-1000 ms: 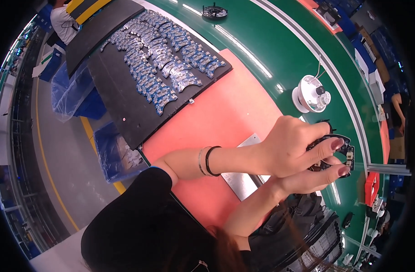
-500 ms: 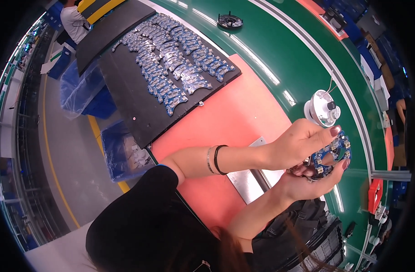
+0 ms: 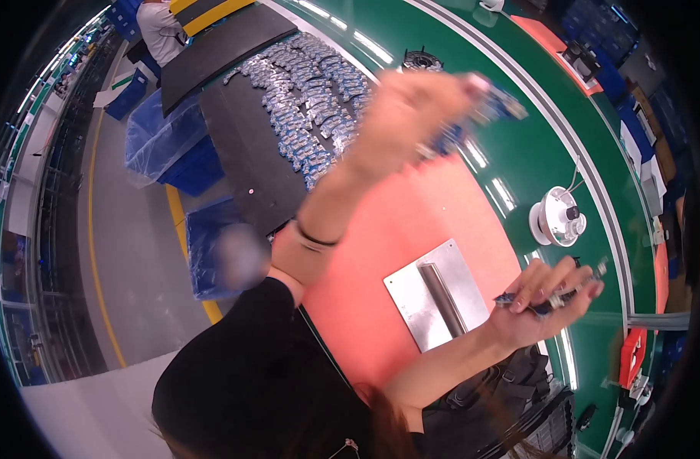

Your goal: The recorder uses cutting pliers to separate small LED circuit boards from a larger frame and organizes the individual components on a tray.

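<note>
My left hand (image 3: 411,107) is raised over the far edge of the salmon-pink mat (image 3: 396,229), blurred by motion, holding a small blue circuit board (image 3: 499,103) at its fingertips. My right hand (image 3: 541,294) stays low at the mat's right side, fingers closed on a stack of small blue circuit boards (image 3: 553,294). A black tray (image 3: 235,153) to the upper left carries several rows of the same blue boards (image 3: 311,99). A black band (image 3: 315,237) circles my left wrist.
A flat metal plate with a bar (image 3: 434,294) lies on the mat. A white round reel (image 3: 556,218) sits on the green belt (image 3: 533,130), a black round part (image 3: 421,57) farther away. Blue bins (image 3: 170,149) stand left of the bench. Another person (image 3: 160,30) stands far off.
My hands were together at the right, both on the boards. My left hand has now swung up and away toward the tray with one board; my right keeps the rest.
</note>
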### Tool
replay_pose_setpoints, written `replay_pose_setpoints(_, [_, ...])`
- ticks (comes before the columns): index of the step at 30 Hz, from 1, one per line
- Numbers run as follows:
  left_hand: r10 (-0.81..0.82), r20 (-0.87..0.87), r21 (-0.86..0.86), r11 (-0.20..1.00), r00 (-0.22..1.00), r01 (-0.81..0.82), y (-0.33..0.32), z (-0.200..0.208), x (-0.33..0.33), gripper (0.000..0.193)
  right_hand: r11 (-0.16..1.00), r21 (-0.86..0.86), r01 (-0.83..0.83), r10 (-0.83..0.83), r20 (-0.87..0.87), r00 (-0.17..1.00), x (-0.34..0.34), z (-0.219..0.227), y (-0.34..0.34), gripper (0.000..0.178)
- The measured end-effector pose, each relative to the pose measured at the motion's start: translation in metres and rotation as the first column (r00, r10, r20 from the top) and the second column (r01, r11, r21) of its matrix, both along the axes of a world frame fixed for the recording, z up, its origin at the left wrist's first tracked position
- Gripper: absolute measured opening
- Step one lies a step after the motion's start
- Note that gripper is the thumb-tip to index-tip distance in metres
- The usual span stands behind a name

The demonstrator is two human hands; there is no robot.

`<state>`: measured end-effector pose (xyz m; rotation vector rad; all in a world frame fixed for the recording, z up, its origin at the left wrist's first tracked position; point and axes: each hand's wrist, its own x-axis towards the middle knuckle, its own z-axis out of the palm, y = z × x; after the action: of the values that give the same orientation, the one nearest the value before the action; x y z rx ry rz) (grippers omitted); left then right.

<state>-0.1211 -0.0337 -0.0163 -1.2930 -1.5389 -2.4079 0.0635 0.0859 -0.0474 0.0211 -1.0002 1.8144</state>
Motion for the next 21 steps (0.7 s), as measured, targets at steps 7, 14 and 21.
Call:
replay_pose_setpoints(7, [0.640,0.071,-0.470,0.698,0.765,-0.540,-0.181,-0.040,-0.059,0.030,0.881,0.445,-0.158,-0.080,0.471,0.878,-0.061,-0.024,-0.090,0.018])
replay_pose_setpoints(14, [0.626,-0.021,-0.691,0.554,0.779,-0.464,-0.269,-0.128,-0.093,0.027,0.405,0.786,-0.467,-0.065,0.535,0.843,-0.098,-0.085,-0.189,0.025])
replay_pose_setpoints(21, [0.390,-0.260,-0.864,0.315,0.883,-0.393,-0.267,-0.138,-0.119,0.028,0.316,0.809,-0.496,-0.148,0.559,0.816,-0.164,-0.100,-0.208,0.026])
